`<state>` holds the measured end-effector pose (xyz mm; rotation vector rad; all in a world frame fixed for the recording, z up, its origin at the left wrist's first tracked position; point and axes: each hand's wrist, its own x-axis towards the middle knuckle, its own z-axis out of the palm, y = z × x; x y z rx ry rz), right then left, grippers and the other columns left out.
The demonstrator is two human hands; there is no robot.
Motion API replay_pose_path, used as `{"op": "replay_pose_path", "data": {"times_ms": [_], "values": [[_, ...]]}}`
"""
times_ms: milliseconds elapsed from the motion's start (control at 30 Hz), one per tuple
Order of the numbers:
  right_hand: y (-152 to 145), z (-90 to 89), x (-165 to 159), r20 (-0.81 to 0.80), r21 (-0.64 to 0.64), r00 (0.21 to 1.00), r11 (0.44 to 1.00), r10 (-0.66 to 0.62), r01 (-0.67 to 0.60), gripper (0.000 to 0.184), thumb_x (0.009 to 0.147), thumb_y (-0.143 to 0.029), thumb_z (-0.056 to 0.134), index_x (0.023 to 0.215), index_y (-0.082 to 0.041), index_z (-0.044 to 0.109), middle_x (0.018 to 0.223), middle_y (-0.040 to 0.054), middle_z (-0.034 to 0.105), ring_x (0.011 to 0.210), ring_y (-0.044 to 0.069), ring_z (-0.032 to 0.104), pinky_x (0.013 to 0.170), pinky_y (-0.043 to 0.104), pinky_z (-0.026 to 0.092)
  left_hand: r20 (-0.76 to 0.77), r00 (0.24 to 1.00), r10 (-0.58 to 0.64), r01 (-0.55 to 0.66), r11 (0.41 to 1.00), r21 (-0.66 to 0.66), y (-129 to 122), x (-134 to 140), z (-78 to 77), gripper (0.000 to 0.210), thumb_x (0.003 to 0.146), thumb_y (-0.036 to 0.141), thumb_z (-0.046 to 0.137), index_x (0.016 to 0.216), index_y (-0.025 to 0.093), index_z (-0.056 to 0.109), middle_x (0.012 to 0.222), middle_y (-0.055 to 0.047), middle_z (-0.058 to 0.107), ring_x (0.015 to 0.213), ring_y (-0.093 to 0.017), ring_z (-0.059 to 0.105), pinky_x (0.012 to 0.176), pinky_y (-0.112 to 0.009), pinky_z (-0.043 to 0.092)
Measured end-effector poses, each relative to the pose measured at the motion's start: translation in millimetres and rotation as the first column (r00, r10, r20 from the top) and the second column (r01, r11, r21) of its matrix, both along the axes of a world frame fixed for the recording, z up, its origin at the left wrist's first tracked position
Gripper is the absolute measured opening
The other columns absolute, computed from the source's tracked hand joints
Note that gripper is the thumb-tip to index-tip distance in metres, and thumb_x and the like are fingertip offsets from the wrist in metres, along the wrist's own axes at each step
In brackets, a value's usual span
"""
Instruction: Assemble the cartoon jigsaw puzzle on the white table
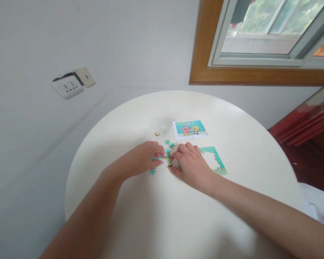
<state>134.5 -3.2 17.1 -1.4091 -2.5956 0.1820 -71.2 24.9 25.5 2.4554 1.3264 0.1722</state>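
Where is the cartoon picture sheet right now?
In the head view, the picture sheet lies on the white table, a little right of centre, just beyond the right hand and the partly covered puzzle border.

puzzle pieces between both hands

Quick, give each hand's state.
Left hand: fingers curled by small teal jigsaw pieces; grip unclear.
Right hand: fingers curled at a yellow-black jigsaw piece; grip unclear.
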Motion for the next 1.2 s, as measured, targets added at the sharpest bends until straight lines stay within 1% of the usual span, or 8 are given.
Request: {"op": "replay_pose_path", "data": {"times_ms": [133,233,333,467,700,867,1033,1200], "values": [[1,-2.6,-1,-0.023,-0.034,1.000,0.999,-0.022,0.021,0.018,0.086,-0.027,0.059,0.099,-0.021,0.069,0.100,0.0076,0.059,0.099,0.025,0.048,0.082,0.039,0.035,0.013,1.000,-0.004,0.004,1.000,-0.008,-1,1,-0.5,0.018,0.078,0.024,0.056,0.094,0.021,0.065,0.097,-0.003,0.066,0.094,-0.021,0.061,0.088,-0.031,0.044],[2,-3.5,0,-0.074,-0.096,0.997,0.995,-0.032,0.025,0.017,0.085,-0.025,0.060,0.099,-0.021,0.069,0.101,0.0072,0.059,0.098,0.024,0.048,0.082,0.038,0.035,0.038,0.999,-0.026,0.027,0.999,-0.027,-1,2,-1.9,0.020,0.078,0.024,0.056,0.097,0.021,0.064,0.096,-0.002,0.066,0.093,-0.020,0.060,0.088,-0.031,0.044],[4,-5.3,2,-0.119,-0.133,0.992,0.991,-0.031,0.014,0.018,0.083,-0.025,0.063,0.100,-0.022,0.068,0.101,0.0072,0.059,0.099,0.024,0.048,0.082,0.038,0.035,0.056,0.998,-0.039,0.042,0.998,-0.049,-2,5,-0.4,0.022,0.079,0.023,0.055,0.099,0.021,0.064,0.092,-0.002,0.065,0.088,-0.019,0.060,0.083,-0.030,0.044],[4,-8.4,3,-0.164,-0.124,0.986,0.992,-0.018,-0.003,0.019,0.082,-0.024,0.064,0.101,-0.023,0.068,0.102,0.0068,0.059,0.099,0.024,0.048,0.082,0.038,0.034,0.038,0.997,-0.074,0.076,0.995,-0.066,-3,14,4.1,0.019,0.082,0.023,0.049,0.090,0.019,0.065,0.084,-0.003,0.064,0.081,-0.018,0.059,0.075,-0.028,0.045],[6,-4.8,7,-0.209,-0.138,0.978,0.990,0.000,-0.029,0.019,0.083,-0.025,0.064,0.101,-0.022,0.067,0.102,0.0069,0.061,0.099,0.024,0.050,0.082,0.037,0.035,0.060,0.998,-0.035,0.044,0.984,-0.171,-1,15,8.9,0.022,0.084,0.029,0.045,0.084,0.017,0.064,0.075,-0.002,0.062,0.069,-0.015,0.056,0.064,-0.026,0.042],[13,1.5,24,-0.330,-0.150,0.942,0.983,0.055,-0.110,0.015,0.091,-0.027,0.055,0.093,-0.023,0.070,0.090,0.0045,0.063,0.092,0.020,0.052,0.081,0.034,0.036,0.168,0.985,0.031,0.009,0.973,-0.231,-3,14,16.0,0.025,0.087,0.036,0.047,0.087,0.017,0.063,0.075,0.001,0.058,0.066,-0.013,0.052,0.061,-0.023,0.040],[15,14.6,44,-0.461,-0.176,0.881,0.962,0.107,-0.209,0.016,0.088,-0.027,0.060,0.076,-0.018,0.065,0.075,0.0011,0.061,0.079,0.015,0.054,0.080,0.029,0.039,0.294,0.955,0.027,0.035,0.978,-0.205,-8,36,11.9,0.026,0.088,0.039,0.047,0.089,0.018,0.063,0.077,0.001,0.058,0.069,-0.013,0.051,0.062,-0.023,0.040],[16,24.7,68,-0.531,-0.278,0.846,0.933,0.048,-0.227,0.017,0.086,-0.023,0.059,0.069,-0.018,0.061,0.070,-0.0008,0.058,0.072,0.012,0.053,0.074,0.025,0.041,0.415,0.904,0.102,-0.016,0.978,-0.206,-14,66,1.9,0.023,0.089,0.035,0.047,0.088,0.018,0.063,0.075,0.001,0.061,0.068,-0.013,0.054,0.062,-0.024,0.042]]}}
